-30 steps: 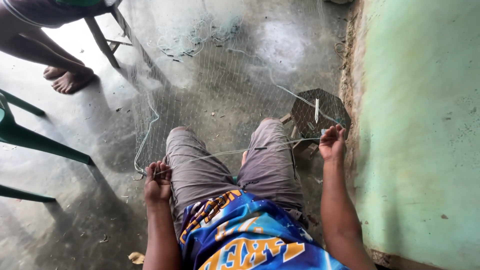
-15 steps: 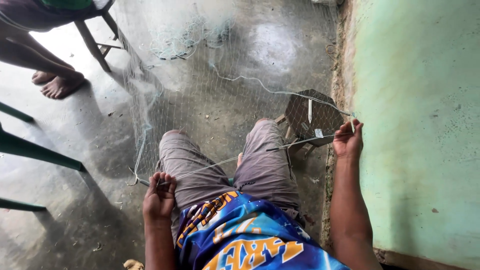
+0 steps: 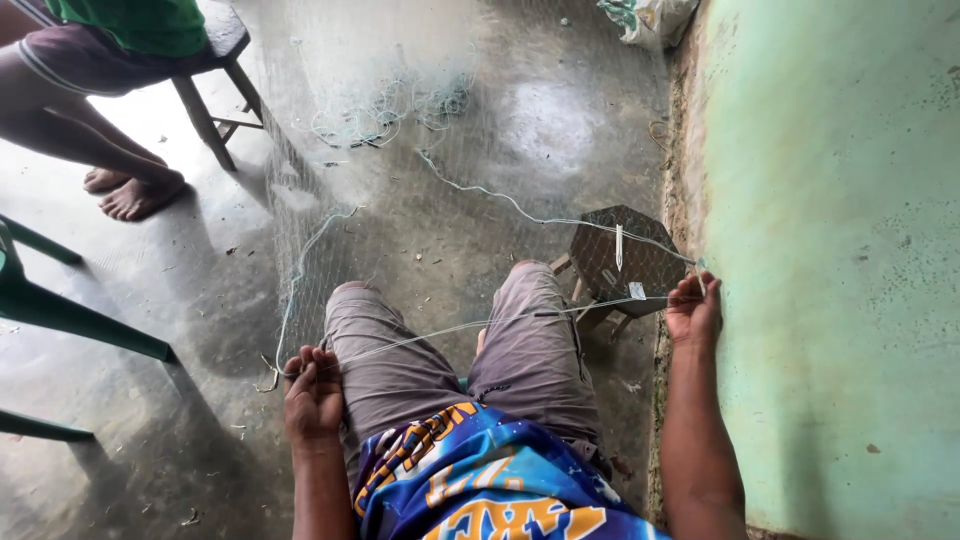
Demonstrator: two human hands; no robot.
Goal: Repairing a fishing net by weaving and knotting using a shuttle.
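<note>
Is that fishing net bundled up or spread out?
Spread out. The fine net lies across the floor and over the knees, its edge cord stretched between the left hand and right hand.

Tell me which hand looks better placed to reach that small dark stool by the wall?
Probably the right hand. It holds the cord close beside the small dark stool near the green wall. The left hand grips the cord's other end beyond the person's left knee, farther from the stool.

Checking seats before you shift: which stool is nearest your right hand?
The small dark stool beside the green wall, just ahead of your right hand. The other stool stands far left, with someone sitting on it.
</note>
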